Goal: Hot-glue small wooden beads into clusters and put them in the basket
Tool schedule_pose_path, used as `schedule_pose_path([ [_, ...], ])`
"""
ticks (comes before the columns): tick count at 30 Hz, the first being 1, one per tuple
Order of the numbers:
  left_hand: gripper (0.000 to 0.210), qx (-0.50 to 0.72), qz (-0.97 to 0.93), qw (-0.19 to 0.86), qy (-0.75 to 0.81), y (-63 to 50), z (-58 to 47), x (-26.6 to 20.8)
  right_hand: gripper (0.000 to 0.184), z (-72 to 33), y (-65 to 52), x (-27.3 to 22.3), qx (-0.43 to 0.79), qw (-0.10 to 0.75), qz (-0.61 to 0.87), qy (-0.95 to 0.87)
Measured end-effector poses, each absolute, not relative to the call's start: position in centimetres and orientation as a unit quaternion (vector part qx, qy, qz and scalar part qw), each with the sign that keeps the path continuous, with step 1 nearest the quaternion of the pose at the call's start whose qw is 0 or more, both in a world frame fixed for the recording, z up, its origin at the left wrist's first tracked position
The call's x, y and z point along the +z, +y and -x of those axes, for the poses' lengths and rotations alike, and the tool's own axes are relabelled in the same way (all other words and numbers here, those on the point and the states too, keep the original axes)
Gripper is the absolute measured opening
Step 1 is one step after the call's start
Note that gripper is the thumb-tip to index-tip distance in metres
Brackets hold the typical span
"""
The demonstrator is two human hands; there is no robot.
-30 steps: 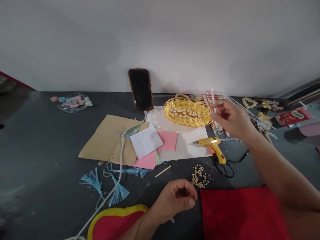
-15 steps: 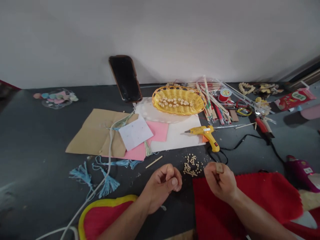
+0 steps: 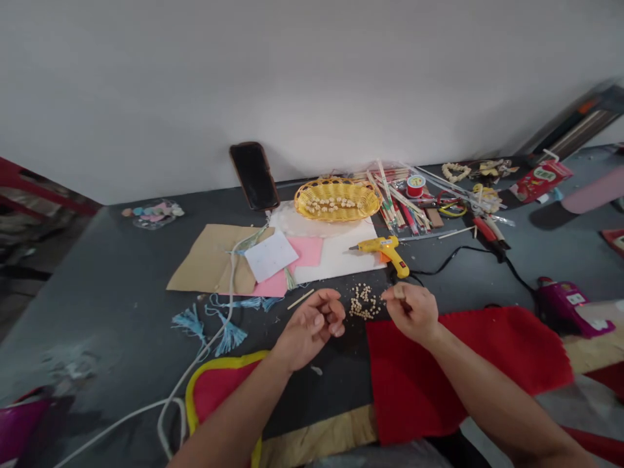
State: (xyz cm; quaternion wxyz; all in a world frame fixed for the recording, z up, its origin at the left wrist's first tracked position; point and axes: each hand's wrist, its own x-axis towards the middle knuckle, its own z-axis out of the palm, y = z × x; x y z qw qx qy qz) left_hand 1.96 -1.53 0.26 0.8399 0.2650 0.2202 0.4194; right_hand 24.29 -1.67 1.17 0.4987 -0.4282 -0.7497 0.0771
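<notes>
Stretching beneath everything, the dark table (image 3: 136,312) carries a red cloth (image 3: 414,383) at its near edge, under my right forearm. Farther off, a sheet of white paper (image 3: 338,257) lies flat, with a yellow basket (image 3: 336,214) at its far edge. My left hand (image 3: 309,327) is half open, fingers loosely curled, and I see nothing in it. My right hand (image 3: 413,312) is above the cloth's far edge, fingers folded toward the thumb; whether they pinch anything, I cannot tell. Just beyond it lies a yellow glue gun (image 3: 389,249), nozzle over the paper. A thin stick (image 3: 301,299) lies beside my left hand. Small pale beads (image 3: 359,313) lie scattered on the table between my hands.
</notes>
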Motion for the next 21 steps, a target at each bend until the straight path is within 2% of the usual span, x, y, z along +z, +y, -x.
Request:
schedule_pose_path([
  [5,0.033,0.440,-0.381,0.763,0.282,-1.8,-2.3,0.2,0.019,-24.7,-1.9,1.0,0.089,0.512,0.463,-0.718],
  [10,0.017,0.453,-0.552,0.541,0.444,-2.0,-2.3,1.6,0.018,-24.7,-1.4,0.0,0.153,0.538,0.477,-0.677],
  [21,0.028,0.284,-0.740,0.323,0.518,-0.5,-0.4,2.7,0.017,-24.4,-1.3,-0.5,0.181,0.545,0.445,-0.687],
])
